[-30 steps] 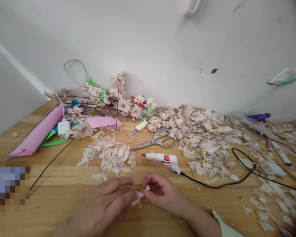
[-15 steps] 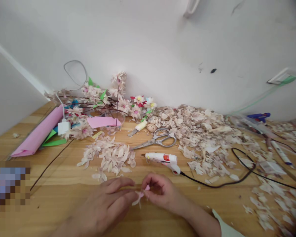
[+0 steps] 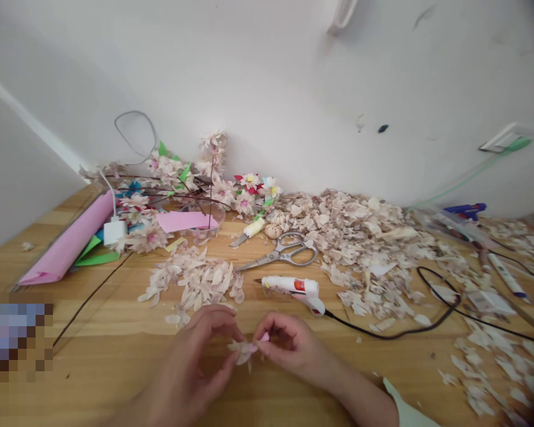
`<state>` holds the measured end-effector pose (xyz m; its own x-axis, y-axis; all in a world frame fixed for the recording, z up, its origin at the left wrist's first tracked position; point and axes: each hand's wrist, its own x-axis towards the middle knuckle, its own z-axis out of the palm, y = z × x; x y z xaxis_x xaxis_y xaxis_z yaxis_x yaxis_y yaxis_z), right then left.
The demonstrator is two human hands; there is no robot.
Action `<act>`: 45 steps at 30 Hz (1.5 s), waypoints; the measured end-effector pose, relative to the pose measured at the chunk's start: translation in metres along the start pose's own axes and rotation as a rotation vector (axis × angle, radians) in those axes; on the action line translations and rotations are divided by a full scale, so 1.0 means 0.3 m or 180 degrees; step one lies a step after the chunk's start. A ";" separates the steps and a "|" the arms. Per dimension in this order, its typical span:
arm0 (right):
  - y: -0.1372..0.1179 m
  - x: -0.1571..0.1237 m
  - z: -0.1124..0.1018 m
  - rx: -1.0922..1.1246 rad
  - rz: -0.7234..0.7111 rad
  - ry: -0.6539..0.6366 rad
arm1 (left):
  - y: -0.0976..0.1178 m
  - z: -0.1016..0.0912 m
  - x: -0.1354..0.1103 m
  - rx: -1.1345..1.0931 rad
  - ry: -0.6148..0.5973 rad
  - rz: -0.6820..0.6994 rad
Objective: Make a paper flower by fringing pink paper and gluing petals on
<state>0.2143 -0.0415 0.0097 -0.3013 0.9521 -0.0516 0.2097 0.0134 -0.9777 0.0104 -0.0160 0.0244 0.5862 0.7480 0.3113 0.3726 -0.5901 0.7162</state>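
Observation:
A small pale pink petal flower (image 3: 244, 350) sits between my two hands just above the wooden table (image 3: 115, 356). My right hand (image 3: 289, 347) pinches its pink centre between thumb and fingers. My left hand (image 3: 196, 362) curls round the petals from the left, fingers bent and touching them. A loose pile of pale petals (image 3: 196, 281) lies just beyond my left hand. A white glue gun (image 3: 293, 289) lies beyond my right hand, with its black cord (image 3: 404, 332) trailing right.
Metal scissors (image 3: 280, 254) and a small knife (image 3: 249, 230) lie behind the glue gun. Finished flowers on twigs (image 3: 182, 187), pink paper (image 3: 66, 243) and a white charger (image 3: 114, 230) fill the back left. A broad heap of petal scraps (image 3: 369, 237) and pens (image 3: 507, 276) cover the right.
My left hand has turned and lifted, its fingers curling more round the petals. The flower has shifted slightly left. My right hand has hardly moved.

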 end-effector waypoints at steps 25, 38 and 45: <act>-0.011 -0.001 0.005 -0.0441 -0.0227 0.0213 | -0.015 0.056 0.005 0.0042 0.0286 0.0002; -0.011 0.000 0.007 -0.0399 -0.0212 0.0199 | -0.018 0.055 -0.001 -0.0036 0.0304 -0.0098; -0.018 -0.002 0.007 -0.0489 -0.0251 0.0201 | -0.025 0.058 -0.003 -0.0032 0.0288 -0.0119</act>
<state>0.2115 -0.0428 0.0144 -0.2644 0.9635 0.0418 0.3287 0.1307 -0.9353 0.0196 -0.0175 0.0080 0.5044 0.7941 0.3391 0.3856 -0.5585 0.7344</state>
